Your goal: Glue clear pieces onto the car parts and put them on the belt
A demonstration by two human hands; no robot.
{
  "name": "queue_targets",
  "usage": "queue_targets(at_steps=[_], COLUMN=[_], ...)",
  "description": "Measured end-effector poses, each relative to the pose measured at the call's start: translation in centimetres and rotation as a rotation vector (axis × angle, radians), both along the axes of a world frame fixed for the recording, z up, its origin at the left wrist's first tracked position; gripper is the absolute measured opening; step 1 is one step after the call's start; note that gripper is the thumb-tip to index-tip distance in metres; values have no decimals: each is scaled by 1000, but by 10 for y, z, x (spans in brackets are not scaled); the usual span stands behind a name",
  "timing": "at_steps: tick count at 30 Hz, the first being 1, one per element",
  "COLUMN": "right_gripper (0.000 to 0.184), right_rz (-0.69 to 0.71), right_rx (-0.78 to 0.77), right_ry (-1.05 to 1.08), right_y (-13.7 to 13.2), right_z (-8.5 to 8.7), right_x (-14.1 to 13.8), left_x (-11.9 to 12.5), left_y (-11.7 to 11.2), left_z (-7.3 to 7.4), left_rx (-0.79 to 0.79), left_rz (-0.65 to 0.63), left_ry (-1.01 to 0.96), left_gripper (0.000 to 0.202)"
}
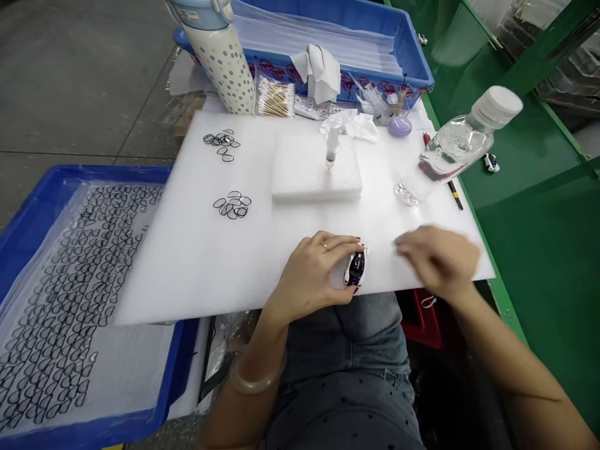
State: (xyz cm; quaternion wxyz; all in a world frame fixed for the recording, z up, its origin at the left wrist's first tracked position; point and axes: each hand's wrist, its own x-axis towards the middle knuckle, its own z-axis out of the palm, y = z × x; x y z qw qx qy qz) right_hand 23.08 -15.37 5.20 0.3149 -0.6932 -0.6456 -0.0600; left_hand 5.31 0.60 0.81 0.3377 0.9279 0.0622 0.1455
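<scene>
My left hand (315, 269) rests on the near edge of a white foam sheet (197, 250) and holds a small dark and white earbud-like part (356, 269) between thumb and fingers. My right hand (438, 256) hovers just to the right of it, blurred by motion, with the fingers loosely apart and nothing seen in them. Two small heaps of thin black rings (233, 205) (222, 142) lie on the left of the sheet. A syringe (332, 142) stands upright on a small foam block (314, 169) in the middle.
A blue tray (28, 206) with several rows of black rings stands at the left. A clear bottle (462, 140) lies at the right by a purple egg-shaped object (400, 126). Behind are a dotted flask (224, 59), cotton swabs (275, 99) and a blue bin (407, 50).
</scene>
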Motion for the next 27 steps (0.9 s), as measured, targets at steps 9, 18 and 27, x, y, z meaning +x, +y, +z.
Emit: queue_targets(at_steps=[9,18,27], right_gripper=[9,17,9], right_rz=[172,-81,100], right_rx=[104,196,97], right_ry=[-321,-302,-205], right_y=[-3,-26,0], right_z=[-46,-27,-42], right_x=[-29,-17,-41], left_x=[0,0,1], left_y=[0,-1,-2], left_z=[2,2,1], left_rx=[9,19,7], left_rz=[2,10,18], left_ry=[0,7,3], left_gripper=[53,54,52])
